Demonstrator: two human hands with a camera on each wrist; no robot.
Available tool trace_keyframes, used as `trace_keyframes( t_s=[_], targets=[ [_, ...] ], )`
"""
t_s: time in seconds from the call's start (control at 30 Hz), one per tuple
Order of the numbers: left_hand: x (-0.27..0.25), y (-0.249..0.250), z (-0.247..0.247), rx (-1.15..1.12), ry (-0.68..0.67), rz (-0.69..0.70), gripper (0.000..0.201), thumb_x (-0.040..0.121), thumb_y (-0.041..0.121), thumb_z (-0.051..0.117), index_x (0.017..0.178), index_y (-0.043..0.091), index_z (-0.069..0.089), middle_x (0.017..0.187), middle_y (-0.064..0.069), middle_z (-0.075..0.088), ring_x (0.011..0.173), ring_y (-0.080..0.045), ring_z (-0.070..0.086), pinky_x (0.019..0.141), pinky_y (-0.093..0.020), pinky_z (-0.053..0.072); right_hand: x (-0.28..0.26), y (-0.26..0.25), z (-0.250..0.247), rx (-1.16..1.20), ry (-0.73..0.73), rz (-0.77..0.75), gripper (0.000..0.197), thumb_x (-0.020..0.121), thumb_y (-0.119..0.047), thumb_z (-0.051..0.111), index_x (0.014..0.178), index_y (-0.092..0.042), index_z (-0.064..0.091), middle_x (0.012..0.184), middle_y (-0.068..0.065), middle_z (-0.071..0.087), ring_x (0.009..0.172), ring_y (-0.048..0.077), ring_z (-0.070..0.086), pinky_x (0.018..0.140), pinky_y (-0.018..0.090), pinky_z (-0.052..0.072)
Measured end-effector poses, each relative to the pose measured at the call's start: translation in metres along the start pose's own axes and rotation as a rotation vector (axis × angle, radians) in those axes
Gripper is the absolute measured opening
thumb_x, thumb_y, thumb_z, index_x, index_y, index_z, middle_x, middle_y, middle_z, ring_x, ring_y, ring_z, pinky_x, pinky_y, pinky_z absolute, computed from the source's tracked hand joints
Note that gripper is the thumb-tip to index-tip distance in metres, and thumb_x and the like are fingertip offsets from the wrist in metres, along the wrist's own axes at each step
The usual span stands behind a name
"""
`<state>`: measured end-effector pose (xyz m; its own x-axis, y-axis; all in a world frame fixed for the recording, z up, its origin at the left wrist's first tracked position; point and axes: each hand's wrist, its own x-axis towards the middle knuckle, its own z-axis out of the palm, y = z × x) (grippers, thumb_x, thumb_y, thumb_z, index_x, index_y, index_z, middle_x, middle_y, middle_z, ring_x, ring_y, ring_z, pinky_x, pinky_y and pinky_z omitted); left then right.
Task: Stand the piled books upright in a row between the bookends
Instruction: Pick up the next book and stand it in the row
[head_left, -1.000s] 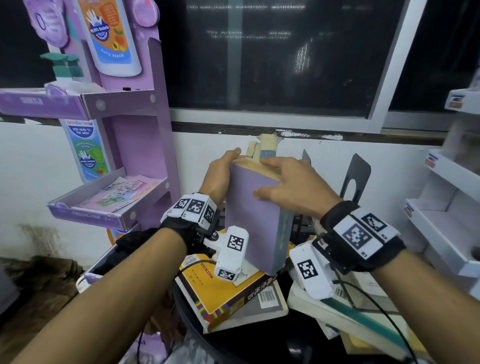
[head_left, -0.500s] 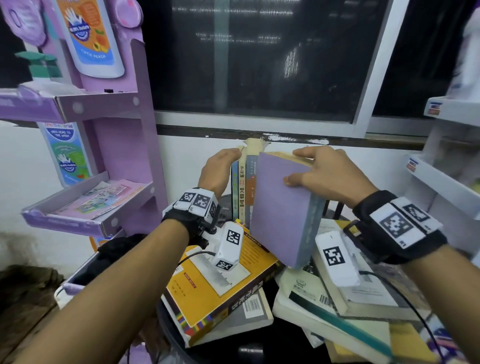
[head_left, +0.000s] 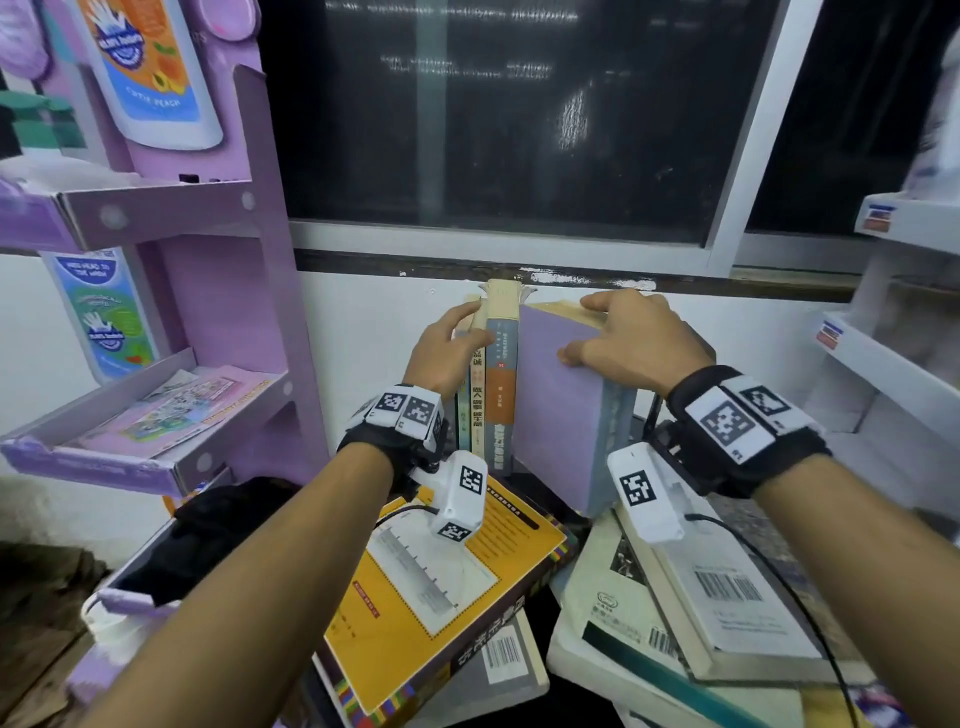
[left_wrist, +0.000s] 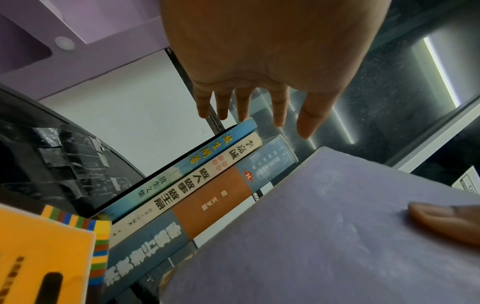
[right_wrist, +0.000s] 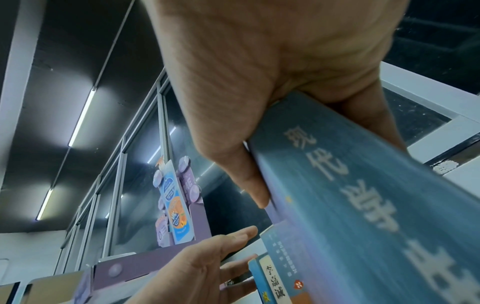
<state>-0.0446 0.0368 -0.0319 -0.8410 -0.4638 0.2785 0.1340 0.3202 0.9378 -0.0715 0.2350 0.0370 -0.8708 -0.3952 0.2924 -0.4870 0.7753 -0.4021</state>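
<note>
The right hand grips the thick lilac book by its top, thumb on the cover, upright beside three standing books; the left hand, fingers straight, steadies those; other books lie piled below.

Lilac-covered book, yellow book with rainbow-striped edge

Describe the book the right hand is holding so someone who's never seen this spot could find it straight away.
Look below the dark window, at the short row of upright books against the white wall. The purple book stands at the row's right end, gripped from above by the right hand. It is the thickest there, with a plain purple cover, while its neighbours are slimmer.
</note>
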Motion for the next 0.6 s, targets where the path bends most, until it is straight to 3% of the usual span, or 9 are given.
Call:
trace_keyframes(
  t_s=[0.1,0.2,0.37,0.6],
  targets=[
    [0.012,-0.006,0.004,0.013,-0.027,0.039,0.063,0.07,0.046,0.062,0.132,0.034,0.054,0.137,0.0,0.053,0.121,-0.022,0.055,0.102,-0.047,0.045,0.011,0.001,0.005,-0.025,-0.007,0.004,0.067,0.08,-0.036,0.072,0.141,-0.024,0.047,0.14,0.01,0.05,0.128,0.027,0.045,0.089,0.028,0.038],
    [0.029,-0.015,0.008,0.052,-0.037,0.056,0.068,0.061,0.059,0.065,0.127,0.043,0.056,0.146,-0.003,0.041,0.131,-0.024,0.045,0.106,-0.049,0.041,0.022,0.005,0.008,-0.007,-0.02,0.02,0.07,0.078,-0.038,0.073,0.141,-0.023,0.048,0.141,0.007,0.051,0.129,0.026,0.046,0.095,0.029,0.04],
    [0.036,-0.01,0.011,0.201,-0.085,0.105,0.053,0.083,0.04,0.069,0.133,0.036,0.053,0.156,-0.003,0.024,0.144,-0.016,0.021,0.117,-0.04,0.022,0.04,0.014,0.007,0.038,-0.026,0.033,0.067,0.078,-0.036,0.074,0.139,-0.019,0.051,0.142,0.005,0.051,0.13,0.025,0.045,0.1,0.031,0.038],
    [0.041,-0.021,0.022,0.207,-0.01,0.255,0.042,0.08,0.031,0.075,0.12,0.032,0.063,0.145,-0.003,0.045,0.138,-0.014,0.034,0.115,-0.034,0.027,0.059,0.018,0.021,0.048,-0.016,0.054,0.069,0.078,-0.037,0.074,0.14,-0.02,0.049,0.143,0.005,0.05,0.132,0.026,0.042,0.101,0.031,0.038]
  ],
)
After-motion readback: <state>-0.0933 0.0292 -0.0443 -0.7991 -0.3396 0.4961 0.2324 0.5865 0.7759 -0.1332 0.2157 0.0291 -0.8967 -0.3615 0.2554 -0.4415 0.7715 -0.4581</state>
